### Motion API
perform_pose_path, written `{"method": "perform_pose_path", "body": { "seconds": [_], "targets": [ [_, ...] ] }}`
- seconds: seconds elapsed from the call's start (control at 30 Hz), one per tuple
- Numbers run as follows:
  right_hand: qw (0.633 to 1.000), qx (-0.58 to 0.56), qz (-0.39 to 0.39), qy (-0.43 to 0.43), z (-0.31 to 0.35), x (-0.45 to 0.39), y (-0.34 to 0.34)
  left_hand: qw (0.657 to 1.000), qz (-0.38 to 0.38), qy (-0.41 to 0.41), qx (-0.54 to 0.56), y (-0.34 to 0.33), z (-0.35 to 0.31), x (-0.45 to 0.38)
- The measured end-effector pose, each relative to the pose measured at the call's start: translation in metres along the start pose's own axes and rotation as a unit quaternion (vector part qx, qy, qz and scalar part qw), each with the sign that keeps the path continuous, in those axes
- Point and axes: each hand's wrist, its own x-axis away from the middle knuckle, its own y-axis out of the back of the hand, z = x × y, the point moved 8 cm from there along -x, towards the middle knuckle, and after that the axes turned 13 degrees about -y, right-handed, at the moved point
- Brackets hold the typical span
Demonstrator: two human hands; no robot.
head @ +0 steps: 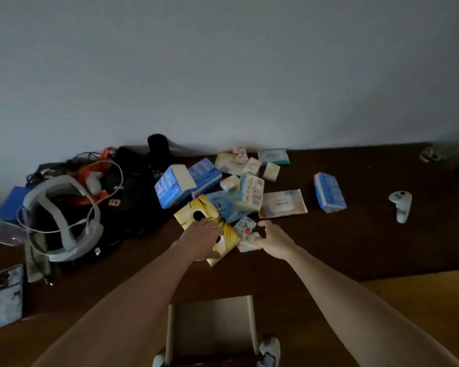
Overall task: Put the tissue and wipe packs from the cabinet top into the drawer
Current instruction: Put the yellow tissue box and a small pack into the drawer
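A heap of tissue and wipe packs lies on the dark brown cabinet top point(355, 247). My left hand point(202, 238) grips a yellow tissue pack point(196, 211) at the heap's near edge. Beside it my right hand point(272, 238) pinches a small white pack point(247, 245). Blue tissue packs point(174, 185) and a flat wipe pack point(282, 203) lie behind them. One blue pack point(329, 192) lies apart to the right. The open drawer point(212, 327) is below, between my forearms, and looks empty.
A white headset with cables point(61, 221) and black gear sit at the left. A phone point(7, 295) lies at the near left edge. A white controller point(400, 205) lies at the right. My shoes point(269, 348) show beside the drawer.
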Motion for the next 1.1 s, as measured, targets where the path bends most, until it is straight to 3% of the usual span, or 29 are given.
{"method": "perform_pose_path", "body": {
  "seconds": [0.1, 0.17, 0.27, 0.37, 0.5, 0.6, 0.8, 0.9, 1.0, 1.1],
  "targets": [
    [0.999, -0.036, -0.028, -0.014, 0.008, -0.031, -0.001, 0.998, 0.054, 0.007, -0.04, -0.033, 0.007, -0.023],
    [0.997, -0.043, -0.064, -0.017, 0.014, -0.053, 0.003, 0.999, 0.031, 0.038, -0.021, -0.049, 0.016, -0.03],
    [0.991, -0.066, -0.114, -0.015, 0.023, -0.084, 0.008, 0.993, -0.013, 0.048, -0.107, -0.062, 0.023, -0.038],
    [0.983, -0.078, -0.159, -0.051, 0.036, -0.115, 0.013, 0.989, -0.067, 0.054, -0.119, -0.071, 0.026, -0.041],
    [0.973, -0.111, -0.147, -0.136, 0.05, -0.149, 0.0, 0.985, -0.116, 0.078, -0.098, -0.082, 0.032, -0.037],
    [0.966, -0.14, -0.146, -0.16, 0.053, -0.154, -0.007, 0.987, -0.099, 0.083, -0.099, -0.085, 0.034, -0.036],
    [0.943, -0.239, -0.231, -0.023, 0.021, -0.099, 0.023, 0.987, -0.061, 0.116, -0.092, -0.074, 0.026, -0.039],
    [0.949, -0.245, -0.2, -0.005, -0.003, -0.067, 0.014, 0.984, -0.037, 0.135, -0.107, -0.069, 0.022, -0.03],
    [0.949, -0.253, -0.178, 0.065, -0.009, -0.031, -0.009, 0.982, -0.04, 0.14, -0.124, -0.067, 0.011, -0.003],
    [0.945, -0.262, -0.151, 0.124, -0.009, 0.01, -0.049, 0.983, -0.093, 0.115, -0.104, -0.075, -0.012, 0.042]
  ]
}}
